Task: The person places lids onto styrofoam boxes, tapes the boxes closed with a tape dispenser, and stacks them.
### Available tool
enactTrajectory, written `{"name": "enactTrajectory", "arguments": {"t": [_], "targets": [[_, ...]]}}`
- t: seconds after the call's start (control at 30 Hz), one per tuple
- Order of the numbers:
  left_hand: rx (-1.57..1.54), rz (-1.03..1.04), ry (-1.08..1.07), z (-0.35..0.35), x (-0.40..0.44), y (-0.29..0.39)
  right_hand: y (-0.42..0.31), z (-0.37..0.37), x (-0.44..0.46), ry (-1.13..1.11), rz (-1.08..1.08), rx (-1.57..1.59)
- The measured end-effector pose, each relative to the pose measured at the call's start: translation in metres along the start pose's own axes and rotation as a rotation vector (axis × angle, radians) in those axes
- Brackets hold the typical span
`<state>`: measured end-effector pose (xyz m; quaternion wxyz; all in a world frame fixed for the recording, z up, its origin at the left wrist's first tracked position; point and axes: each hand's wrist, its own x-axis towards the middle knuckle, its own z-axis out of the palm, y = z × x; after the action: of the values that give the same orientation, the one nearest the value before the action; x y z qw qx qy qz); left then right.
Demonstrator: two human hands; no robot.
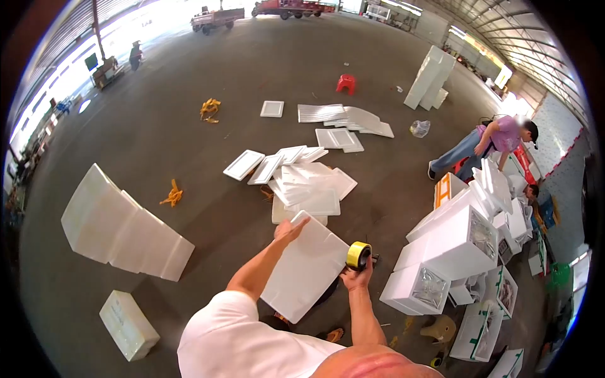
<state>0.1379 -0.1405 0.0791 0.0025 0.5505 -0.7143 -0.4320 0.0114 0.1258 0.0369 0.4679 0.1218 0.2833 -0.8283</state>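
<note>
A white foam box (305, 268) stands in front of me, its flat top turned up; its sides are mostly hidden. My left hand (291, 232) is closed on the box's far left edge. In my right hand (358, 277) is a tape dispenser (359, 256) with a yellow roll, held beside the box's right corner. Black parts of the dispenser stick out to the right. Just beyond the box lies a loose heap of white foam lids (305, 186).
Stacked foam boxes (126, 227) lean at left, near a single foam box (129, 324). Filled foam boxes (441, 246) crowd the right, where another person (501, 135) bends over. Farther off are a red stool (346, 83) and a tall foam stack (430, 79).
</note>
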Motion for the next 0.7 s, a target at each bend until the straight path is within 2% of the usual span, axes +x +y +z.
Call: {"name": "enactTrajectory", "arguments": {"t": [0.03,0.1,0.13,0.2,0.27,0.33,0.37,0.43,0.5,0.53,0.57,0.6,0.63,0.67,0.7], "targets": [[0.002,0.011,-0.006,-0.007,-0.010,-0.004,0.000,0.012,-0.015,-0.011,-0.012,-0.029],[-0.065,0.017,0.194,-0.027,-0.041,-0.013,-0.002,0.036,-0.044,0.009,-0.009,-0.068],[-0.161,0.028,0.180,-0.040,-0.061,-0.016,-0.004,0.044,-0.055,-0.081,-0.048,-0.046],[-0.266,0.107,0.295,-0.056,-0.091,-0.022,-0.007,0.072,-0.086,-0.080,-0.123,-0.089],[-0.374,0.069,0.237,-0.072,-0.123,-0.025,-0.010,0.092,-0.117,-0.063,-0.181,-0.155],[-0.437,0.070,0.270,-0.060,-0.140,-0.036,-0.014,0.096,-0.134,-0.104,-0.191,-0.196],[-0.484,0.110,0.351,-0.048,-0.145,-0.044,-0.011,0.089,-0.140,-0.059,-0.176,-0.199],[-0.591,0.201,0.457,-0.024,-0.148,-0.070,0.000,0.064,-0.148,-0.032,-0.070,-0.216],[-0.538,0.320,0.408,0.002,-0.131,-0.116,0.007,0.033,-0.154,-0.013,0.012,-0.200],[-0.508,0.401,0.395,0.013,-0.128,-0.130,0.005,0.018,-0.158,0.024,0.133,-0.216],[-0.668,0.429,0.316,0.020,-0.132,-0.130,-0.001,0.010,-0.156,0.059,0.252,-0.235],[-0.654,0.487,0.328,0.024,-0.114,-0.134,-0.010,0.010,-0.169,-0.048,0.304,-0.080],[-0.636,0.509,0.322,0.033,-0.099,-0.146,-0.017,0.006,-0.171,0.060,0.187,-0.016],[-0.655,0.539,0.220,0.031,-0.081,-0.143,-0.024,-0.003,-0.165,0.191,0.081,0.036],[-0.799,0.506,0.194,0.040,-0.055,-0.147,-0.036,-0.034,-0.148,0.186,-0.062,0.038]]}}
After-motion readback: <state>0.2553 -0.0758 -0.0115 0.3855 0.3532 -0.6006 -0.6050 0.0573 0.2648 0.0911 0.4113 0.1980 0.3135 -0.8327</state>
